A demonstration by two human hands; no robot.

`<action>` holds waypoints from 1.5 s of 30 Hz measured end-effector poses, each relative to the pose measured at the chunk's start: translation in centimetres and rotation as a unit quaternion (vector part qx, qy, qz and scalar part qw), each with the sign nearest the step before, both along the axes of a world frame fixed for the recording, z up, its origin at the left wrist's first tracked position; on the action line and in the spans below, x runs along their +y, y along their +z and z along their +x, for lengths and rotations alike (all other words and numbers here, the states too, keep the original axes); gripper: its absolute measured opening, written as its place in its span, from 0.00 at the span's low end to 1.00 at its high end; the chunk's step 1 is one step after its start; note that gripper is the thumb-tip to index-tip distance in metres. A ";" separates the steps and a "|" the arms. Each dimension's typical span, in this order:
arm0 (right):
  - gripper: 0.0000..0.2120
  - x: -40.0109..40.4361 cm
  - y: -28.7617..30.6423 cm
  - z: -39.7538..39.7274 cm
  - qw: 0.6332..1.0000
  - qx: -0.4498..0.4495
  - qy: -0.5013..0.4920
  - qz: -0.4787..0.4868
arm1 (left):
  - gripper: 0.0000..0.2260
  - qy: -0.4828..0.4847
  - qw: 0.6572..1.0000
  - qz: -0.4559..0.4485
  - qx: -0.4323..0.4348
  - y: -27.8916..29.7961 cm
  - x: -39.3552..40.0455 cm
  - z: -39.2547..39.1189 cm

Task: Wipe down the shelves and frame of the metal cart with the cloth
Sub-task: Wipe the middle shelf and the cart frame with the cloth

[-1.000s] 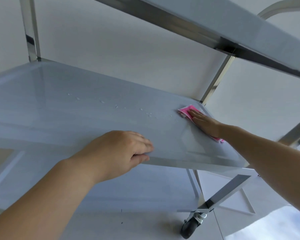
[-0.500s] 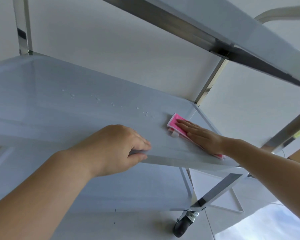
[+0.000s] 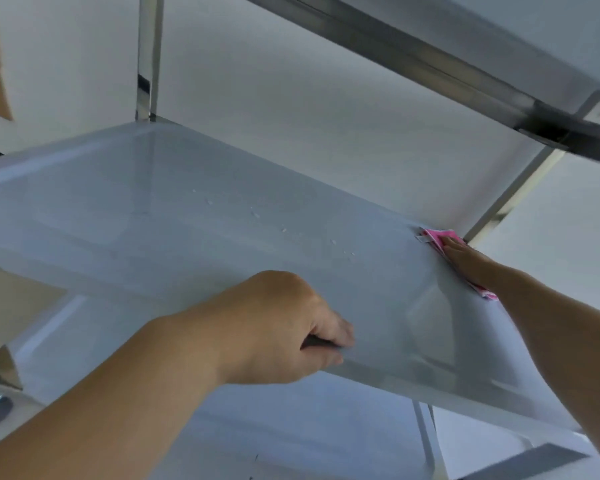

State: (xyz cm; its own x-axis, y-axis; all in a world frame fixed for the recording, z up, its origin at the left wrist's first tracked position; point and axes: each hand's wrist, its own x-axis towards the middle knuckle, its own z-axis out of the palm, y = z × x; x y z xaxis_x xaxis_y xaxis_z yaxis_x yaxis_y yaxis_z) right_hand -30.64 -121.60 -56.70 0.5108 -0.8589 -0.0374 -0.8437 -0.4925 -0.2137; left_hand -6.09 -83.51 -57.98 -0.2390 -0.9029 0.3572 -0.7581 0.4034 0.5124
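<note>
Mid-wipe on the middle shelf (image 3: 194, 237) of the metal cart. Right hand (image 3: 466, 259) flat, fingers straight and together, pressing the pink cloth (image 3: 436, 235) into the far right corner beside the upright post (image 3: 506, 199). Left hand (image 3: 284, 327) curled around the near edge, steadying. Water droplets (image 3: 284, 230) unwiped near the shelf's middle. Probably early: lower shelf (image 3: 291, 427), top shelf (image 3: 499, 36) and frame apparently left.
</note>
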 end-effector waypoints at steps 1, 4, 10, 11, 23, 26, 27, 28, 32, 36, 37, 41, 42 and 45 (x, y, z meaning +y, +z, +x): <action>0.21 -0.7 0.0 0.4 1.000 0.006 0.002 -0.009 | 0.12 0.001 1.000 -0.001 0.004 0.0 0.0 0.0; 0.22 -2.1 0.0 1.5 0.998 -0.045 -0.024 0.019 | 0.12 0.002 1.000 -0.004 0.011 0.1 0.0 -0.2; 0.22 -2.1 -0.1 2.9 0.998 -0.051 -0.013 0.026 | 0.12 0.011 1.000 -0.010 0.007 0.1 0.2 -0.4; 0.22 -1.7 -0.2 3.1 0.998 -0.050 -0.002 0.023 | 0.12 0.011 1.000 -0.013 0.007 0.1 0.2 -0.4; 0.22 9.9 -0.1 4.1 0.983 0.065 0.168 -0.026 | 0.11 0.010 0.984 -0.122 -0.127 -0.2 0.8 -0.6; 0.21 14.2 0.1 3.2 0.964 0.093 0.244 -0.049 | 0.10 0.003 0.973 -0.172 -0.151 -0.3 0.8 -0.6; 0.21 15.6 0.1 2.8 0.960 0.090 0.260 -0.049 | 0.10 -0.002 0.972 -0.178 -0.153 -0.2 0.8 -0.5; 0.21 16.9 0.3 2.6 0.958 0.085 0.271 -0.045 | 0.09 -0.005 0.971 -0.182 -0.153 -0.2 0.8 -0.5; 0.20 20.9 1.0 1.8 0.955 0.080 0.286 -0.013 | 0.09 0.008 0.967 -0.195 -0.164 0.0 0.8 -0.3; 0.21 24.0 0.8 1.2 0.940 0.052 0.335 0.018 | 0.12 0.061 0.955 -0.227 -0.180 -0.4 1.3 -0.2; 0.22 24.5 0.7 1.0 0.937 0.041 0.345 0.022 | 0.14 0.075 0.953 -0.233 -0.181 -0.5 1.4 -0.2; 0.22 24.7 1.0 0.5 0.932 0.033 0.361 -0.013 | 0.16 0.072 0.952 -0.229 -0.189 -0.4 1.6 0.2; 0.22 24.4 1.1 0.4 0.928 0.042 0.369 -0.029 | 0.15 0.059 0.953 -0.230 -0.188 -0.4 1.8 0.5; 0.23 23.4 0.8 0.5 0.916 0.056 0.393 -0.058 | 0.13 0.046 0.953 -0.235 -0.183 -0.7 2.8 1.8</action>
State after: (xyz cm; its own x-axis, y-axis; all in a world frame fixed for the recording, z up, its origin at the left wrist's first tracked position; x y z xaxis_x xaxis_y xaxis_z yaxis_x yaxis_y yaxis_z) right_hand -30.14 -98.23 -55.88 0.9714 -0.2299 -0.0591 -0.2331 -0.9709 -0.0548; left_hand -4.27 -80.75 -58.64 -0.3526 -0.6869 0.6355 -0.8950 0.4459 -0.0146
